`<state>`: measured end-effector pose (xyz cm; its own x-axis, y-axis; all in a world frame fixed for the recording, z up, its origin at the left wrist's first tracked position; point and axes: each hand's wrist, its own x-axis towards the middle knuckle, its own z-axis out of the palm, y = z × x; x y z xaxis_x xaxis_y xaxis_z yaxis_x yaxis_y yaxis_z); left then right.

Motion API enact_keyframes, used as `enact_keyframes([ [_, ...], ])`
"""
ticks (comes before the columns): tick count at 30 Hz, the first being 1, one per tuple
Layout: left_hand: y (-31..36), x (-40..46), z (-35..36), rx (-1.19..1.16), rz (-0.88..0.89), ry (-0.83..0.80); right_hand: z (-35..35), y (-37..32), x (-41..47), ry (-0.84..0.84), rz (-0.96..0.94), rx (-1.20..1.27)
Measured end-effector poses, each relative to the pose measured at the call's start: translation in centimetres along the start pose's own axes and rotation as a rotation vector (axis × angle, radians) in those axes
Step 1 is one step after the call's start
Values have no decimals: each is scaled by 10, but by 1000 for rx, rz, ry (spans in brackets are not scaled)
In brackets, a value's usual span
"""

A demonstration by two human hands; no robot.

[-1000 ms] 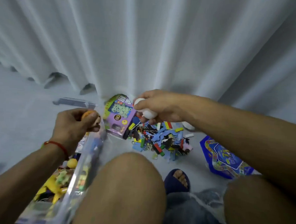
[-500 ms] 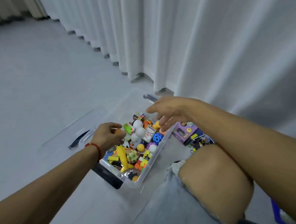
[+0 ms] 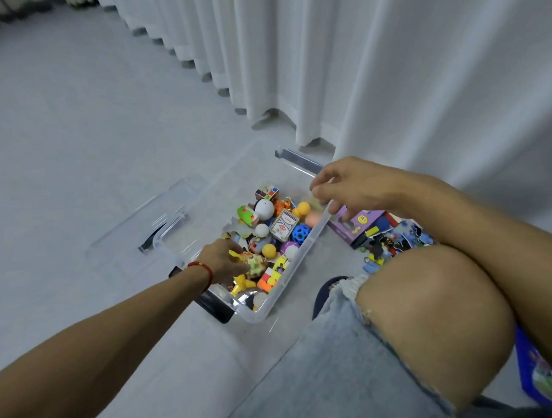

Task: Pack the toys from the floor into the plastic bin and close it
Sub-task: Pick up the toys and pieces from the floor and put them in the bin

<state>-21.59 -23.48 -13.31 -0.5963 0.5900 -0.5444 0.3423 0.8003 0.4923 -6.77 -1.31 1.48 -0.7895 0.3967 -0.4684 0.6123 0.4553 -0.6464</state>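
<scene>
The clear plastic bin (image 3: 301,258) stands open on the floor, about half filled with toys: balls, a blue holed ball (image 3: 301,233), a card pack (image 3: 284,225), puzzle cubes. Its clear lid (image 3: 139,224) lies flat on the floor to the left. My left hand (image 3: 219,263), with a red wrist cord, is down inside the bin's near end, fingers resting on a green bumpy toy (image 3: 256,264) and a yellow figure. My right hand (image 3: 349,187) hovers over the bin's far right rim, fingers hanging loose and holding nothing.
Right of the bin lie a purple box (image 3: 358,225) and a heap of coloured puzzle pieces (image 3: 392,243). A blue box (image 3: 536,376) sits at the right edge. My bare knee (image 3: 435,313) and slippered foot (image 3: 324,291) are close by. White curtains (image 3: 371,70) hang behind.
My view swung left from the puzzle heap to the bin. Both hands came over it; the white balls left my right hand and the orange ball left my left, which dipped among the toys.
</scene>
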Motion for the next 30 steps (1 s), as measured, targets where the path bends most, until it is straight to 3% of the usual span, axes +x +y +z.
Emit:
enact_keyframes([
  [3, 17, -1, 2, 150, 84, 38, -1, 4, -4, 22, -31, -9],
  [7, 79, -3, 3, 105, 314, 143, -14, 43, -12, 133, -29, -212],
  [12, 164, 20, 38, -68, 441, -26, -54, 137, -27, -15, 196, -471],
  [17, 201, 67, 114, 35, 411, -174, -72, 232, -18, -51, 326, -508],
  [21, 202, 109, 172, 216, 406, -221, -32, 327, 5, -93, 435, -455],
  [24, 203, 138, 206, 322, 496, -212, 19, 388, 24, -36, 471, -420],
  [30, 216, 193, 263, 455, 673, -141, 68, 419, 64, 164, 414, -304],
])
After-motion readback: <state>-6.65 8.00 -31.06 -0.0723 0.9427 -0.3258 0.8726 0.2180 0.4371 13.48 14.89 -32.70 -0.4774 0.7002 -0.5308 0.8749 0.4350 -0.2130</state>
